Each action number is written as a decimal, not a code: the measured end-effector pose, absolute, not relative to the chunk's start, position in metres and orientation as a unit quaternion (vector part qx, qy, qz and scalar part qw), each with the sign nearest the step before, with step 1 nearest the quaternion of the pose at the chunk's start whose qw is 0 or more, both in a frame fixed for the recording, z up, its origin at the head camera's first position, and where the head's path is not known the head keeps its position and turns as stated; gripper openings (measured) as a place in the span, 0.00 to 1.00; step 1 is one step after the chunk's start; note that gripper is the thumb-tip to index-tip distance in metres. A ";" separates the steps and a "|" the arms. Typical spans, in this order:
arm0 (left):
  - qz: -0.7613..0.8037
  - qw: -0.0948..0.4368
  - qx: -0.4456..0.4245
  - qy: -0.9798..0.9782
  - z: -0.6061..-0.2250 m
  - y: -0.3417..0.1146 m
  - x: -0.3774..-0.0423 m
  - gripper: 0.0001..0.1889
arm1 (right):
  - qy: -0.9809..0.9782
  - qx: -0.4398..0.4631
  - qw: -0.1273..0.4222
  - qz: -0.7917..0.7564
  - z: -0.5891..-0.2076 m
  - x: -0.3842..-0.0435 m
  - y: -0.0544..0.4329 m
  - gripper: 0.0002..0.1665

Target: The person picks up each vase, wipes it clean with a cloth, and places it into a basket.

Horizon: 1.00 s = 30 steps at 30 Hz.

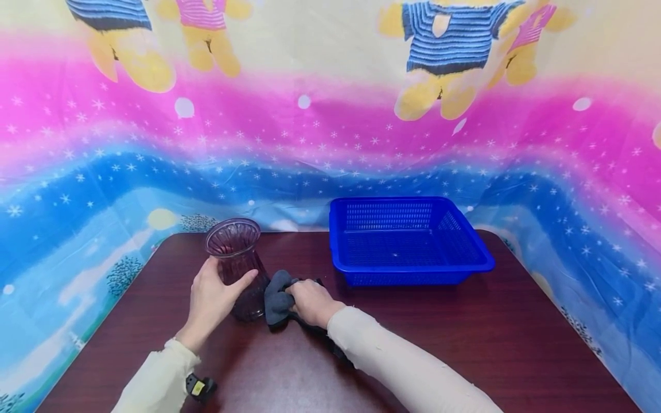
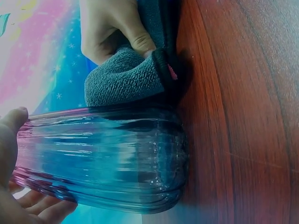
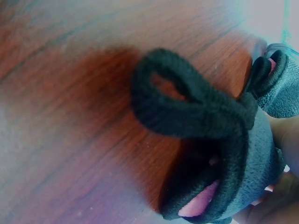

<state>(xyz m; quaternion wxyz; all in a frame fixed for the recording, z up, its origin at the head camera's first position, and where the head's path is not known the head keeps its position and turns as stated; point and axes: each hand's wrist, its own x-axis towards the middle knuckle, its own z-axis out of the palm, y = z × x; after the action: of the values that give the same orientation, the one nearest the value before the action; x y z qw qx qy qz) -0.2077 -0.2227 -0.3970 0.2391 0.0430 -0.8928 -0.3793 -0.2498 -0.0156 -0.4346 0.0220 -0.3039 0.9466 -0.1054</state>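
A ribbed glass vase (image 1: pixel 238 238), purple-tinted with a flared rim, stands upright at the left of the table. My left hand (image 1: pixel 212 292) grips it round the side, thumb across its front and fingers behind. Bunched in my right hand (image 1: pixel 312 301) is a grey cloth (image 1: pixel 279 301) with black edging, pressed to the vase's lower right side. In the left wrist view the cloth (image 2: pixel 124 77) lies along the glass near its base. A black hanging loop (image 3: pixel 163 116) and a bit of pink underside show on the cloth in the right wrist view.
A blue plastic basket (image 1: pixel 413 268) with perforated walls stands at the back right of the dark red wooden table (image 1: pixel 465 344). Behind the table hangs a printed curtain (image 1: pixel 310 137) with bears and snowflakes. A black strap device (image 1: pixel 200 387) sits on the left wrist.
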 end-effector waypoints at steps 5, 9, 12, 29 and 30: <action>-0.384 0.229 0.033 -0.894 -0.396 -0.225 -0.207 0.34 | 0.945 -0.307 0.022 -0.109 -0.433 -0.249 -0.015 0.03; -0.383 0.215 0.022 -0.898 -0.395 -0.226 -0.207 0.34 | 0.946 -0.307 0.023 -0.106 -0.432 -0.249 -0.015 0.04; -0.385 0.204 0.012 -0.900 -0.393 -0.227 -0.206 0.34 | 0.946 -0.307 0.022 -0.102 -0.432 -0.249 -0.015 0.05; -0.376 0.183 0.011 -0.908 -0.394 -0.229 -0.206 0.36 | 0.941 -0.315 0.015 -0.120 -0.435 -0.250 -0.011 0.05; -0.375 0.183 0.012 -0.909 -0.395 -0.229 -0.207 0.36 | 0.941 -0.316 0.013 -0.119 -0.435 -0.249 -0.011 0.06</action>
<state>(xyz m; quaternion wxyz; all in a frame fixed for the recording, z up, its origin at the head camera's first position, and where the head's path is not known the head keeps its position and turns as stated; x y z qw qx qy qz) -0.2066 -0.2291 -0.3947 0.1835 0.0117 -0.9086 -0.3749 -0.2494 -0.0106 -0.4346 0.0127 -0.3161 0.9411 -0.1190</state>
